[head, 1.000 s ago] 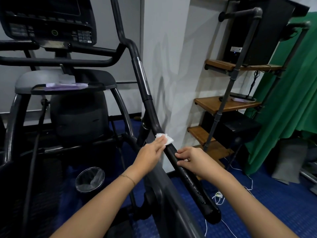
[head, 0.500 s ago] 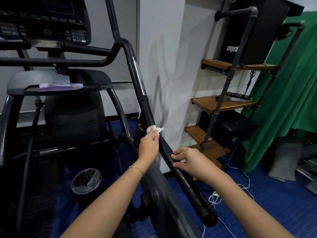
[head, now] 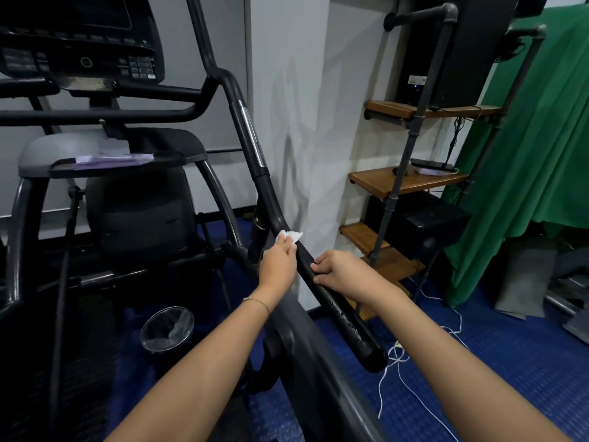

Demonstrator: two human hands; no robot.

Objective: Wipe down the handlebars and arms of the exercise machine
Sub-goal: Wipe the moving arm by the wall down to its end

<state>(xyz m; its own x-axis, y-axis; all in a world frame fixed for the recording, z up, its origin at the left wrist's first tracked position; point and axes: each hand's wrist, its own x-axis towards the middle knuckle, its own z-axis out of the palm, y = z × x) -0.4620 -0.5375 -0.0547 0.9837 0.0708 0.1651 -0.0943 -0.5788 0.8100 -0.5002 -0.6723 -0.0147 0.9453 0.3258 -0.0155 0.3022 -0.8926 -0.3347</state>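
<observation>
Exercise machine [head: 134,215] filling the left, its black handlebar [head: 322,291] slanting down from the console [head: 79,43] toward the lower right. Shelf [head: 404,181] right of the handlebar, green curtain [head: 526,154] beyond it. Bin [head: 167,327] on the blue floor, left of the handlebar. Right hand [head: 342,272] clasped around the handlebar midway. Left hand [head: 279,263] just above, pinching a white wipe [head: 290,236] against the handlebar.

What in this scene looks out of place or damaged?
The white cables lie loose and tangled on the blue floor below the handlebar end, where feet could catch them. The handlebar grip looks pitted near its end. Otherwise nothing stands out.
</observation>
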